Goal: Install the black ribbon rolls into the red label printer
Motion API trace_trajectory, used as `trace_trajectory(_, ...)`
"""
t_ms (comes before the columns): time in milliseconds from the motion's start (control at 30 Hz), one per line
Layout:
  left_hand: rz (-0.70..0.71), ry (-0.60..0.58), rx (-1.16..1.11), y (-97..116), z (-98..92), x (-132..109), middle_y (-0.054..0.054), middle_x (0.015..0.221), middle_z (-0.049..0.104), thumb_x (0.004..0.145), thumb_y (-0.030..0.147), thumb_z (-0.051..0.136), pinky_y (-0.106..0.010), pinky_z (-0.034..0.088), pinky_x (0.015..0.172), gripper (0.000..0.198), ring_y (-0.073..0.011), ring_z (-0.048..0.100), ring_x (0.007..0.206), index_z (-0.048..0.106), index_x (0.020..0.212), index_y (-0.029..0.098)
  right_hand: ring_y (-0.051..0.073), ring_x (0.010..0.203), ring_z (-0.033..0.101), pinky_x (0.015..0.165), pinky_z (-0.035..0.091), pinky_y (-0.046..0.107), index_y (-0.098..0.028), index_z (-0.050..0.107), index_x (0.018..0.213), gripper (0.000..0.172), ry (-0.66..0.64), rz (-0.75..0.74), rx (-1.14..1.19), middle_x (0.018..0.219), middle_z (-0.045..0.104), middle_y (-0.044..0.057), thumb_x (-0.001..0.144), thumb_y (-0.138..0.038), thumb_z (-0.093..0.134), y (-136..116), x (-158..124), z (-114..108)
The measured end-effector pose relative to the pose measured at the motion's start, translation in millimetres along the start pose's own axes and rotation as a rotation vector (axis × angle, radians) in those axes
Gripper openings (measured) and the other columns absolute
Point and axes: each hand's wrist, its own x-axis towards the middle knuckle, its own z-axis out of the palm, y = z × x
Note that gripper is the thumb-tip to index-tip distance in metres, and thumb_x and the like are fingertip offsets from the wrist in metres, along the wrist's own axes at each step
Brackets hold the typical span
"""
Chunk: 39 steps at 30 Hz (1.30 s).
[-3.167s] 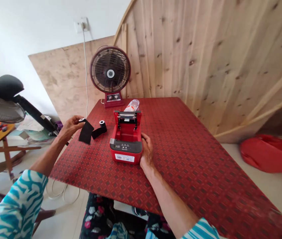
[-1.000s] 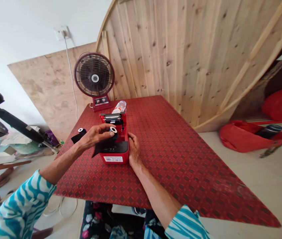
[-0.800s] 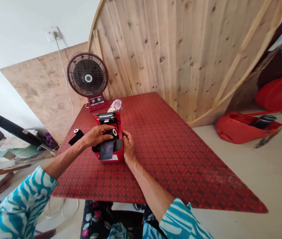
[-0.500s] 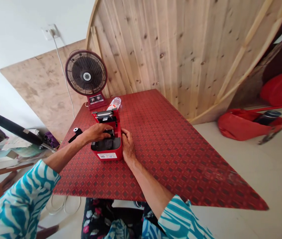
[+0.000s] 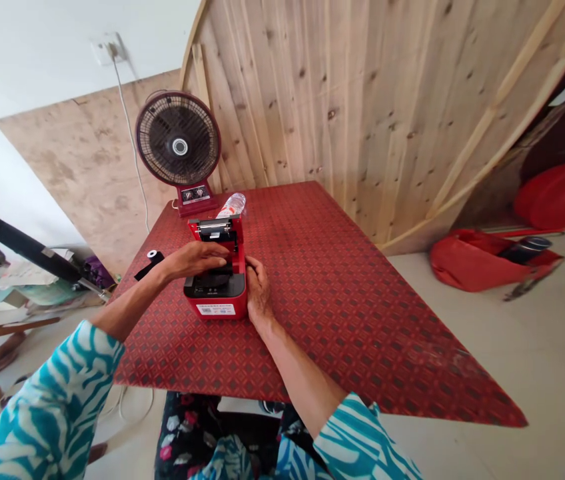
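Observation:
A small red printer (image 5: 216, 293) with a dark front panel stands on the red patterned table (image 5: 312, 280), its lid raised at the back. My left hand (image 5: 197, 257) reaches into the open bay, fingers curled over a black ribbon roll that is mostly hidden under them. My right hand (image 5: 258, 288) lies against the printer's right side, fingers closed on the casing. A second black ribbon roll (image 5: 148, 263) with a white core lies on the table to the left of the printer.
A red table fan (image 5: 178, 148) stands at the table's far edge, with a plastic bottle (image 5: 231, 205) lying behind the printer. Wooden boards lean against the wall behind. A red bag (image 5: 482, 261) lies on the floor at right. A black stand and clutter fill the left.
My left hand brought a black ribbon roll from the left over the printer and lowered it into the open bay. The loose strip no longer hangs over the front. My right hand stayed on the printer.

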Motion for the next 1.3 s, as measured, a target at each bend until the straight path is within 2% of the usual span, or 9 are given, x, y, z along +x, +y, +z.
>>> trace_trajectory(67,0.013,0.147,0.02,1,3.1,-30,-0.008,0.121,0.067,0.089,0.047,0.052,-0.036,0.047,0.093,0.042,-0.0246,0.063,0.109,0.063,0.119,0.021,0.021,0.106,0.056,0.095,0.042,0.039,-0.023,0.063,0.106,0.033,-0.001,0.01,0.005,0.11,0.065,0.005,0.082,-0.038,0.046,0,0,0)
trace_trajectory(133,0.056,0.233,0.039,1,12.2,-57,-0.01,0.124,0.065,0.084,0.05,0.059,-0.038,0.047,0.094,0.05,-0.0257,0.062,0.11,0.058,0.125,0.02,0.021,0.106,0.056,0.094,0.043,0.039,-0.023,0.063,0.106,0.033,0.008,0.021,0.01,0.109,0.066,0.005,0.082,-0.039,0.047,1,0,0)
trace_trajectory(233,0.195,0.341,0.16,0,31.7,-77,-0.012,0.122,0.064,0.079,0.047,0.068,-0.041,0.045,0.096,0.055,-0.0267,0.06,0.112,0.056,0.125,0.019,0.021,0.106,0.057,0.092,0.043,0.037,-0.023,0.064,0.106,0.033,0.021,0.022,0.019,0.108,0.067,0.004,0.081,-0.04,0.048,2,0,-1)
trace_trajectory(333,0.313,0.463,0.265,3,44.6,-75,-0.011,0.11,0.067,0.084,0.041,0.063,-0.042,0.045,0.097,0.037,-0.0237,0.062,0.105,0.061,0.113,0.017,0.02,0.104,0.058,0.091,0.044,0.036,-0.024,0.064,0.107,0.034,0.014,0.02,0.016,0.108,0.068,0.003,0.082,-0.042,0.049,4,-1,-3)
trace_trajectory(433,0.379,0.501,0.301,9,46.5,-68,-0.01,0.104,0.069,0.087,0.039,0.06,-0.04,0.046,0.094,0.029,-0.0217,0.063,0.099,0.062,0.106,0.017,0.02,0.104,0.058,0.09,0.044,0.036,-0.024,0.064,0.108,0.035,-0.002,0.015,0.006,0.106,0.068,0.003,0.082,-0.043,0.049,4,-1,-5)
trace_trajectory(733,0.357,0.572,0.423,7,45.6,-59,-0.004,0.091,0.071,0.091,0.029,0.056,-0.043,0.038,0.105,0.013,-0.0169,0.066,0.09,0.065,0.096,0.02,0.02,0.106,0.058,0.09,0.044,0.036,-0.024,0.064,0.109,0.035,0.016,-0.012,0.011,0.109,0.068,0.003,0.082,-0.041,0.048,10,0,-3)
trace_trajectory(900,0.458,0.619,0.444,11,51.2,-59,-0.001,0.088,0.07,0.089,0.022,0.059,-0.042,0.036,0.107,0.006,-0.0142,0.066,0.088,0.065,0.091,0.021,0.02,0.106,0.058,0.092,0.043,0.036,-0.024,0.064,0.108,0.034,0.006,0.0,0.011,0.11,0.067,0.004,0.083,-0.039,0.047,6,0,-2)
trace_trajectory(1133,0.592,0.721,0.406,1,64.9,-68,-0.001,0.087,0.068,0.082,0.014,0.06,-0.048,0.035,0.107,0.01,-0.016,0.064,0.088,0.063,0.089,0.021,0.02,0.103,0.059,0.087,0.045,0.034,-0.024,0.065,0.106,0.033,0.018,0.02,0.015,0.106,0.069,0.004,0.081,-0.04,0.051,-1,-1,-2)
trace_trajectory(1300,0.676,0.833,0.433,-11,76.3,-64,-0.001,0.088,0.069,0.082,0.014,0.061,-0.048,0.034,0.108,0.015,-0.0174,0.064,0.095,0.064,0.094,0.023,0.019,0.089,0.062,0.077,0.048,0.031,-0.022,0.066,0.105,0.037,0.022,0.05,0.033,0.095,0.071,0.003,0.078,-0.044,0.055,-2,-3,-5)
